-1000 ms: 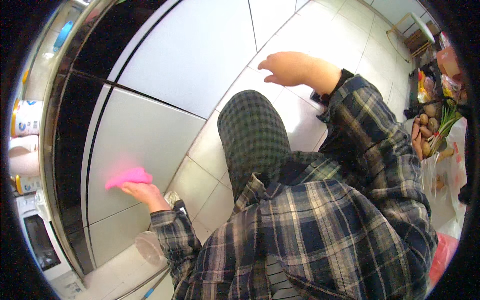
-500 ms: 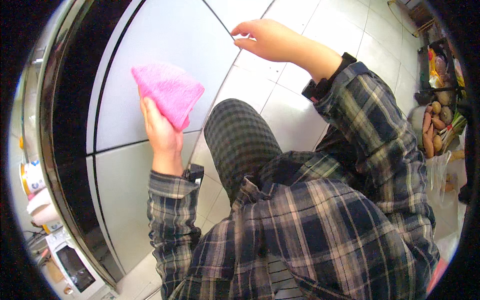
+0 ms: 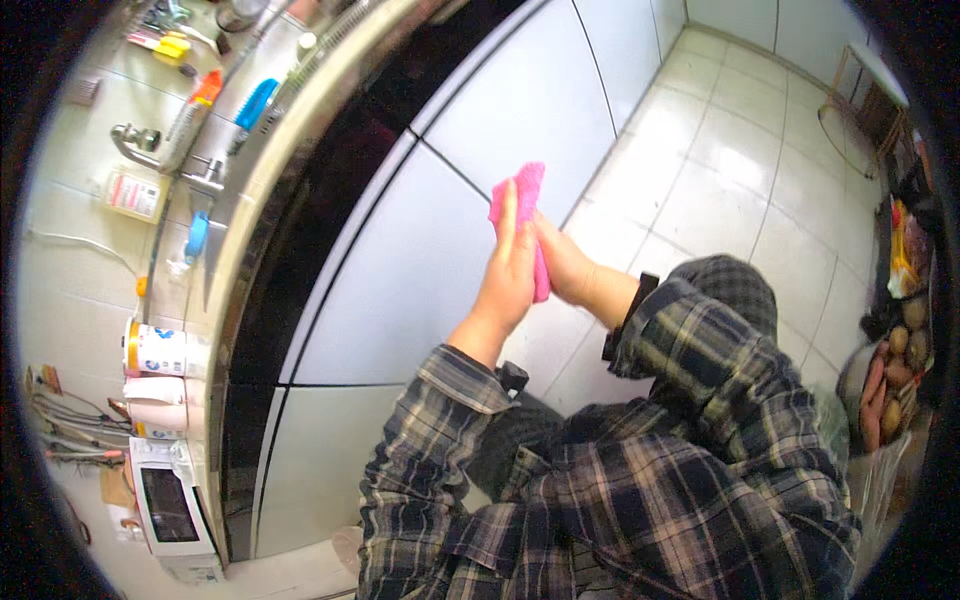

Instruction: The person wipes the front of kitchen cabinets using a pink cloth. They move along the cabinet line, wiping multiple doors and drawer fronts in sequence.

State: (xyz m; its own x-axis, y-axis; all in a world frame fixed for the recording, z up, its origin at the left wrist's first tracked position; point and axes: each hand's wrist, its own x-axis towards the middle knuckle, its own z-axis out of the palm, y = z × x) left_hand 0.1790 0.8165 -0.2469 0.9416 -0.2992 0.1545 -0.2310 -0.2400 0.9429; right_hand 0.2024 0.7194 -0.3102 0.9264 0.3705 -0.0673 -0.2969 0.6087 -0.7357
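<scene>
Pink cloth [image 3: 534,180]: upright between the palms, in front of the pale cabinet doors [image 3: 365,280], apart from the counter.
Left hand [image 3: 508,272]: fingers straight, laid along the cloth, pressing it from the left.
Right hand [image 3: 565,262]: palm against the other side; fingertips hidden.
Grip: cloth sandwiched by both hands; likely palm to palm so the folded layers stay together.
Bowl [image 3: 851,385]: at right, holds round potatoes [image 3: 915,345] and long reddish roots [image 3: 873,400]; probably grouped to stop rolling.
Canister [image 3: 157,347]: white and yellow, on the counter side near the microwave [image 3: 170,500]; contents can't tell.
Square tub [image 3: 133,193]: near the tap [image 3: 135,150], presumably for reach; contents unclear.
</scene>
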